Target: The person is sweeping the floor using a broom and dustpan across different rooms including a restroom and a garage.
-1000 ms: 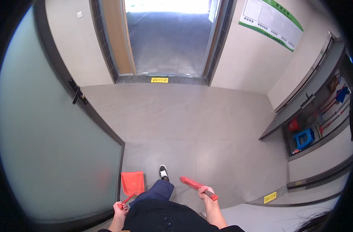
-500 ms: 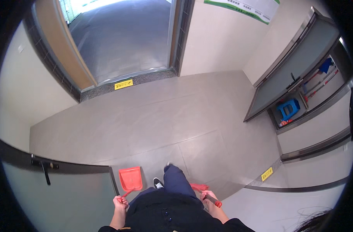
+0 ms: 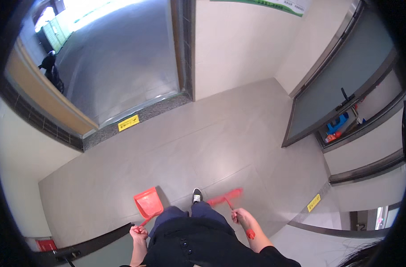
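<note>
The dustpan [image 3: 148, 203] hangs low on the left, before the left hand [image 3: 138, 232]. The brush [image 3: 226, 198] lies to the right, before the right hand [image 3: 241, 217]. A shoe [image 3: 196, 195] sits between them. The doorway [image 3: 118, 58] opens far ahead; a cupboard [image 3: 341, 127] stands at the right.

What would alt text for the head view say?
Looking down, a person's left hand holds a red dustpan and the right hand a blurred red broom, over grey floor tiles near an open doorway.
</note>
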`<state>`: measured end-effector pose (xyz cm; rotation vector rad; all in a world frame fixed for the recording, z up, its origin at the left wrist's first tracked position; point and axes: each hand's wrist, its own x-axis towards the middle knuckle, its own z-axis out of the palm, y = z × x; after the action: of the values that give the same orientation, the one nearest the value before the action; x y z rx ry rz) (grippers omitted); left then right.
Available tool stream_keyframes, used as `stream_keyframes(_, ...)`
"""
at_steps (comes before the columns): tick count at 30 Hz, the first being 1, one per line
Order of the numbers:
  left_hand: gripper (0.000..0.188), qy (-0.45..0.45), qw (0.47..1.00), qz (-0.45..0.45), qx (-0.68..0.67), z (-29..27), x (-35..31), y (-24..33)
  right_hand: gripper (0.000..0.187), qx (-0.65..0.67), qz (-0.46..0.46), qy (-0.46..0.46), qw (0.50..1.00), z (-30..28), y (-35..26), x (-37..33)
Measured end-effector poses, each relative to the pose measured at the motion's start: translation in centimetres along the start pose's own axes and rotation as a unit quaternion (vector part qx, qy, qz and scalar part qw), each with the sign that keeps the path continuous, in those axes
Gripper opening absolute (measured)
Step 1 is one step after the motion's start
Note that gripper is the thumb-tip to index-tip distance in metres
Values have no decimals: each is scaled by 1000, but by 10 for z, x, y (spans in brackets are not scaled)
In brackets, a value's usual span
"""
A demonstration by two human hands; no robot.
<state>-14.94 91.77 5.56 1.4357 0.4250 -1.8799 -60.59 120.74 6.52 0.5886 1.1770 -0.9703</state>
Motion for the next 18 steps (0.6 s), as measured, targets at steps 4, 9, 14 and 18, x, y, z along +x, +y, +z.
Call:
stream_keyframes(4,11,-11,1000,9,-10,74,-2,4,26,-26,-46,-14,999,63,-110,-31)
stream_keyframes(9,10,7,1000,-6,-5,186,25,11,22,35,-78,-22,996,105,-212,-23)
stream_keyframes(14,10,39,998,-6,44,283,83,16,10,-2,-112,-29,993,163,-293,-2)
stream_keyframes(18,10,40,999,-13,31,365,108,25,7,-6,-89,-48,995,209,-362,2)
